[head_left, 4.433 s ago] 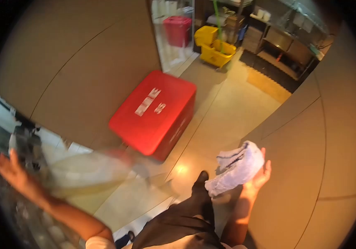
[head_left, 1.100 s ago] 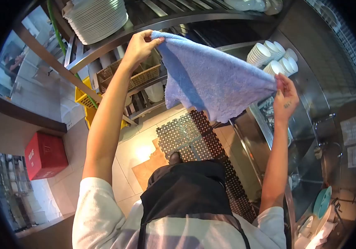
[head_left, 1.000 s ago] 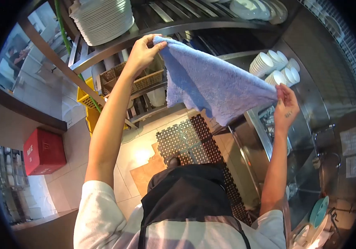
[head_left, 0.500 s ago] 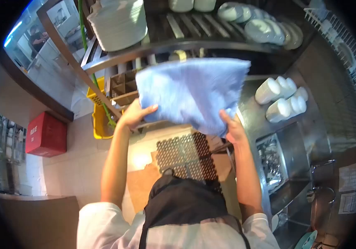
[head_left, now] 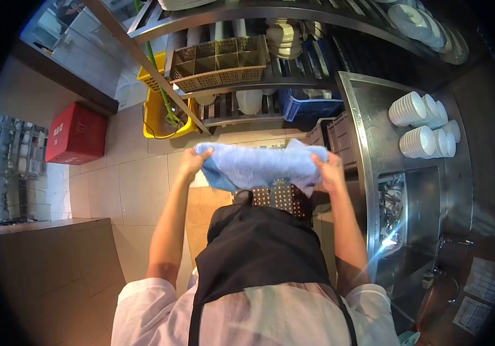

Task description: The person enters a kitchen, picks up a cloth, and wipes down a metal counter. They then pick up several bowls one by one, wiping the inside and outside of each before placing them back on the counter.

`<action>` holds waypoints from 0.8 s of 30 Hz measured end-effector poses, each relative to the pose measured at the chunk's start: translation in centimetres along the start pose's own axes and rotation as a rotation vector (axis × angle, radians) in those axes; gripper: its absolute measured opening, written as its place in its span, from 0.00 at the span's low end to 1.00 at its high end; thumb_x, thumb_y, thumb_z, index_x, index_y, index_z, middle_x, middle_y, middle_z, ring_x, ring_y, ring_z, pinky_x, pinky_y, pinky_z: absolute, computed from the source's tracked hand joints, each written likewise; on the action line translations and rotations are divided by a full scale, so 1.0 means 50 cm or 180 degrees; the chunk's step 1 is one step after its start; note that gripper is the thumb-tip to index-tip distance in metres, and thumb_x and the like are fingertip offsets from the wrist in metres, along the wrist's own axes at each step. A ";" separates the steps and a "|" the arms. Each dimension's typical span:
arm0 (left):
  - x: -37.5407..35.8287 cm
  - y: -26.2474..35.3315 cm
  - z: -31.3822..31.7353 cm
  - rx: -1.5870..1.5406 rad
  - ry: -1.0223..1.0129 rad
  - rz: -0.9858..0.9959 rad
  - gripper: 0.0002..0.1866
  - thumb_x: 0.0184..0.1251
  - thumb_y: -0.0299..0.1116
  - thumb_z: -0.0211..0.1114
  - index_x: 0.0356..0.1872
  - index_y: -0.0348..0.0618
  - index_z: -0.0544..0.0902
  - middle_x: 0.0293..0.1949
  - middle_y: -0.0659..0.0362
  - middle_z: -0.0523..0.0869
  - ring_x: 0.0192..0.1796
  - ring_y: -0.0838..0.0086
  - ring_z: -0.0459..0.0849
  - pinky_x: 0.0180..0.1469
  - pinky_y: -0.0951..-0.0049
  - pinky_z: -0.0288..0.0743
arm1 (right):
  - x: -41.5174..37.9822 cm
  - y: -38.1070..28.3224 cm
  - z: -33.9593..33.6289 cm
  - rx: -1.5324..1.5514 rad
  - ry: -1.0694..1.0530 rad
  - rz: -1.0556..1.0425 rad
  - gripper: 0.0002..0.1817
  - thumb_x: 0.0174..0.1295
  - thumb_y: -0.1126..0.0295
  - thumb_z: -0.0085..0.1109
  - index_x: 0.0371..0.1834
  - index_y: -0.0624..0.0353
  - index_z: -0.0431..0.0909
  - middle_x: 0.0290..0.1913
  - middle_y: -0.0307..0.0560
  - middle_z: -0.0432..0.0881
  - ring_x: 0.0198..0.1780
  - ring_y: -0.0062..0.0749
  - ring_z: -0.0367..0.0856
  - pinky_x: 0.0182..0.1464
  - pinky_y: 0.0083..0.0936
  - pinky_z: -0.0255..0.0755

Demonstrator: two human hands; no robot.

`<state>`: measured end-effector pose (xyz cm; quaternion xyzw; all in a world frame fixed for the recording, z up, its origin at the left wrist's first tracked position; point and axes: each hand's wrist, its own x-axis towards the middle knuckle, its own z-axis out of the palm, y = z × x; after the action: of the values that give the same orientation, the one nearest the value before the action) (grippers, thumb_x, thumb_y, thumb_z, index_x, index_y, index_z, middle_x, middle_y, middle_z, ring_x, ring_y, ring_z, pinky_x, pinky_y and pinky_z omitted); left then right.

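Note:
A light blue cloth [head_left: 262,164] is stretched between my two hands, above the floor and in front of my black apron. My left hand [head_left: 192,161] pinches its left end, thumb on top. At the other end, my right hand [head_left: 329,169] grips the cloth near its upper right corner. The cloth hangs as a narrow band, its lower edge uneven and loose parts drooping at both ends.
A metal rack with a brown divided crate [head_left: 219,63] and a blue crate [head_left: 311,106] stands ahead. Stacked white bowls [head_left: 407,109] sit on the steel counter [head_left: 374,138] at right, beside a sink with cutlery [head_left: 391,207]. Yellow bucket [head_left: 164,118] and red box [head_left: 77,134] are at left.
The cloth has dropped from a raised, widely spread sheet to a lower, narrower band, still in both hands. The view has shifted, showing more of the lower shelves.

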<state>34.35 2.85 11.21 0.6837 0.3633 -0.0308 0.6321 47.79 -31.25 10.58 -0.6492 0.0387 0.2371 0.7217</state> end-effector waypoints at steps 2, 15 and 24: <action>0.012 0.009 -0.004 -0.0269 -0.0038 0.0305 0.11 0.60 0.32 0.63 0.38 0.32 0.81 0.32 0.59 0.84 0.31 0.79 0.79 0.39 0.77 0.73 | -0.019 -0.061 -0.006 -0.0629 0.0500 -0.0477 0.08 0.54 0.73 0.62 0.36 0.66 0.79 0.30 0.41 0.81 0.29 0.21 0.75 0.34 0.19 0.70; -0.204 0.368 0.052 -0.2743 -0.1070 0.4871 0.22 0.68 0.51 0.48 0.39 0.37 0.65 0.44 0.55 0.68 0.48 0.73 0.71 0.59 0.67 0.68 | -0.251 -0.384 0.146 0.2771 0.0717 -0.3732 0.15 0.67 0.62 0.36 0.46 0.60 0.69 0.54 0.54 0.68 0.53 0.38 0.70 0.57 0.31 0.65; -0.211 0.536 0.273 -0.1653 -0.2076 0.3882 0.23 0.69 0.49 0.48 0.53 0.40 0.64 0.50 0.57 0.72 0.46 0.77 0.72 0.49 0.79 0.66 | 0.137 -0.402 0.210 0.2576 -0.3101 -0.2548 0.23 0.61 0.59 0.53 0.55 0.62 0.65 0.56 0.48 0.67 0.49 0.25 0.71 0.55 0.23 0.64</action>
<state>46.67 -12.38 36.34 0.5486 -0.2921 0.2113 0.7543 59.09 -20.14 28.14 -0.1190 -0.4401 0.1843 0.8707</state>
